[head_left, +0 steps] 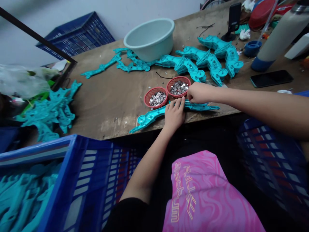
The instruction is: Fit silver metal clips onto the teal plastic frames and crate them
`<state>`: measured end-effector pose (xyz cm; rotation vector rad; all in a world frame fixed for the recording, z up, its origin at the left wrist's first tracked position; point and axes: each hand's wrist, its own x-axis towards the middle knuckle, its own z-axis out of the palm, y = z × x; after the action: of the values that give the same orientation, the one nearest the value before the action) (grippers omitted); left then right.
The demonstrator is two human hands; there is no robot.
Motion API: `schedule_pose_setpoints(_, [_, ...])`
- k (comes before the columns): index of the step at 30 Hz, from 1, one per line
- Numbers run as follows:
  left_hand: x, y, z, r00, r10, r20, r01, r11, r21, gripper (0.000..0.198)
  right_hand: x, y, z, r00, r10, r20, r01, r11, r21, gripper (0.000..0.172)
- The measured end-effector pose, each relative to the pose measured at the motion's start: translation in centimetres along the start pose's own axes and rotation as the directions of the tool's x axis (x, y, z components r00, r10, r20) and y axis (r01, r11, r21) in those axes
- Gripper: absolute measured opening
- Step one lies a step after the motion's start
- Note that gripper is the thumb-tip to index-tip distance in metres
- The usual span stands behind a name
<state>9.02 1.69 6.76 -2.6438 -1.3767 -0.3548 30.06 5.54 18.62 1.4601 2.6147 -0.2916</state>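
A long turquoise plastic part (154, 115) lies along the table's front edge. My left hand (174, 112) rests on its middle, fingers pressed down on it. Just right of that, my right hand (196, 91) is closed with its fingertips at the part's upper side; whatever it pinches is too small to make out. Behind the part stand two red baskets holding small shiny metal pieces, the left basket (145, 100) beyond my left hand and the right basket (168, 86) beside my right hand.
More turquoise parts (190, 62) lie behind the baskets, near a pale basin (154, 42). A turquoise pile (58, 106) sits at left. A phone (271, 78) and a bottle (275, 38) are at right. Blue crates (79, 180) flank the lap.
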Motion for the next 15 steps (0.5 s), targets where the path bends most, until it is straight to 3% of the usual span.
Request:
schedule_pose_setpoints(6, [0.1, 0.3, -0.2, 1.000, -0.019, 0.000, 0.019, 1.000, 0.009, 0.068, 0.0, -0.6, 0.1, 0.999, 0.041, 0.029, -0.039, 0.998, -0.057, 0.029])
schedule_pose_setpoints(15, [0.0, 0.1, 0.5, 1.000, 0.002, -0.029, -0.004, 0.999, -0.053, 0.071, -0.6, -1.3, 0.1, 0.994, 0.102, 0.046, -0.101, 0.995, -0.010, 0.029])
